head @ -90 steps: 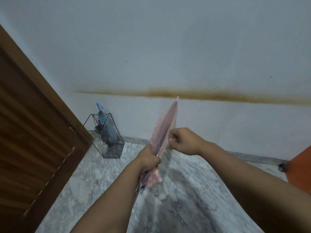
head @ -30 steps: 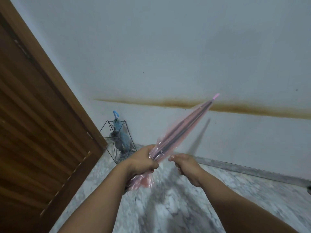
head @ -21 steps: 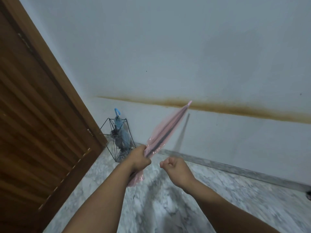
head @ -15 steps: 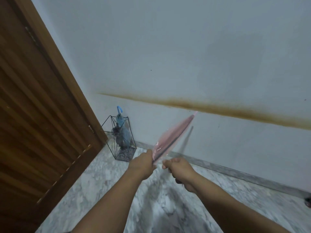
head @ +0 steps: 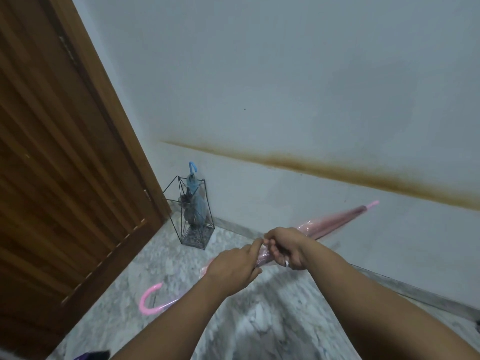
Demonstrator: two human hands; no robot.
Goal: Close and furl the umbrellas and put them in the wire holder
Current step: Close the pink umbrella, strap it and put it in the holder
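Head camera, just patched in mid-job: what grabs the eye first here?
The pink umbrella, furled and slanting across the middle, with the left hand and right hand both gripping its canopy. Its curved pink handle shows low on the left over the marble floor. By the wooden door, the wire holder stands in the corner with a blue umbrella in it.

pink umbrella [head: 335, 224]: furled, held slanting, tip up-right
blue umbrella [head: 195, 201]: upright in wire holder [head: 181, 203], by wall
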